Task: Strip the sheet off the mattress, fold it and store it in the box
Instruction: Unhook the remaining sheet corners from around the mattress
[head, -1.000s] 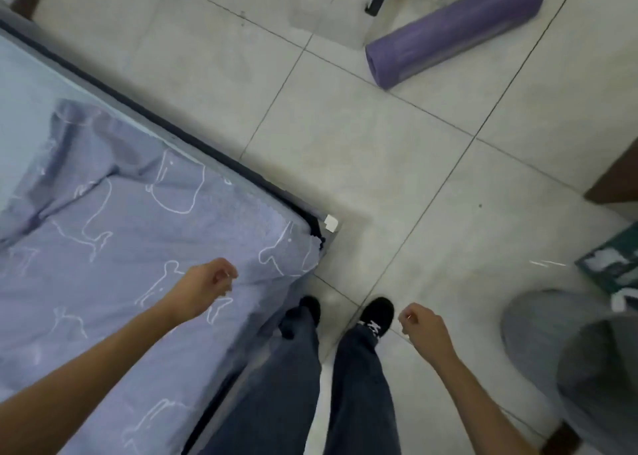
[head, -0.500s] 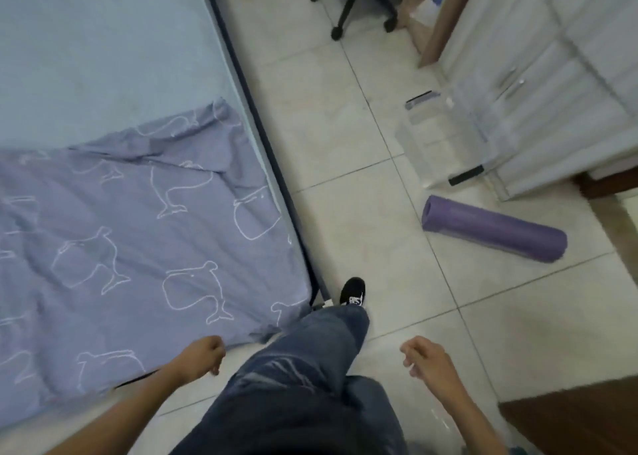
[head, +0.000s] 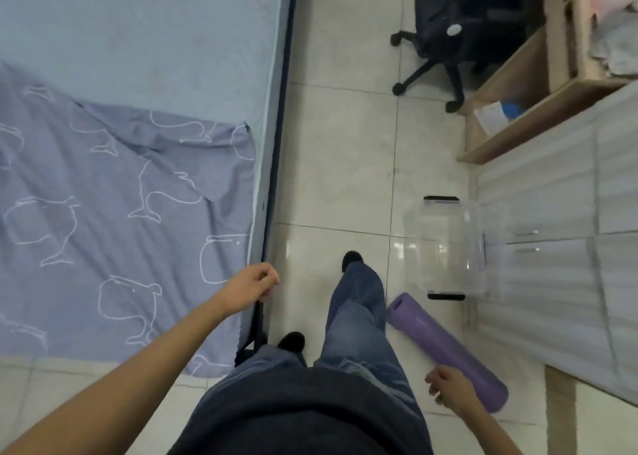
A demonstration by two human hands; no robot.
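Since a second ago I've rounded the bed's corner and now stand alongside the mattress [head: 155,40], which I judge puts the sheet's side edge within reach. One mattress, its far part bare; one sheet [head: 103,213] lying loose over the near part, not yet off. One office chair [head: 459,23], one clear box [head: 445,247] on the floor right of my feet, one purple roll [head: 448,351]. Two hands: left hand [head: 252,283] over the mattress edge, right hand [head: 448,390] low, both loosely curled, holding nothing.
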